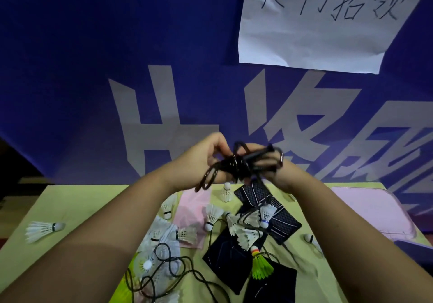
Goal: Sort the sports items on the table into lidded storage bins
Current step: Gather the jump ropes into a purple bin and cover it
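Observation:
Both my hands are raised above the table, holding a black skipping rope (236, 165) wound into a bundle. My left hand (206, 155) grips its coils from the left. My right hand (269, 164) holds the black handles on the right. A second black rope (168, 270) lies loose on the yellow-green table (77, 204). Several white shuttlecocks (42, 229) are scattered about, plus a green one (261, 264). Dark patterned pouches (281, 218) lie in the middle, partly under shuttlecocks.
A pink cloth (192, 209) lies behind the shuttlecocks. A pink lidded bin (372, 211) stands at the right edge of the table. A blue banner (117, 68) with a white paper sign (316, 21) hangs close behind the table.

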### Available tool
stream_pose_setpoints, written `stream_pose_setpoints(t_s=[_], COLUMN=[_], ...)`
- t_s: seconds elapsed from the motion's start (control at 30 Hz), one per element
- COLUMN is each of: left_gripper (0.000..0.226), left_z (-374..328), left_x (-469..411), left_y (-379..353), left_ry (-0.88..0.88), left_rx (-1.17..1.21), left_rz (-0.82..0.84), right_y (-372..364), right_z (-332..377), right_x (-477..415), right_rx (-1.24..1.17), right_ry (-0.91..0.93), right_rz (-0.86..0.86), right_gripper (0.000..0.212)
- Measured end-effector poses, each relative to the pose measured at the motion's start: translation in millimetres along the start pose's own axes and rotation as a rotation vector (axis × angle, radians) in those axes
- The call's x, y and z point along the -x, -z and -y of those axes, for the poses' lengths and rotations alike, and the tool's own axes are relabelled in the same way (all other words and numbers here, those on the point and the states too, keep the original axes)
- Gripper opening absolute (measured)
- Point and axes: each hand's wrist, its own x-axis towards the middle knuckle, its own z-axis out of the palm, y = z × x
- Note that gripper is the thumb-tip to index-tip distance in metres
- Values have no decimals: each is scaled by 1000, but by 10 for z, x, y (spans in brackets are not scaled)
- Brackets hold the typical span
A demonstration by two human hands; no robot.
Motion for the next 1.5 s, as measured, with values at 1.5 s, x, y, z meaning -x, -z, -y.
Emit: stream_pose_setpoints(t_s=[1.5], left_gripper=[39], left_z=[16], left_x=[-46], left_y=[434], left_ry=[247], left_rx=[303], left_rz=[106], right_y=[-341], right_z=[-324], right_x=[-135], right_rx=[801], right_ry=[-46], right_rz=[-244], right_gripper=[20])
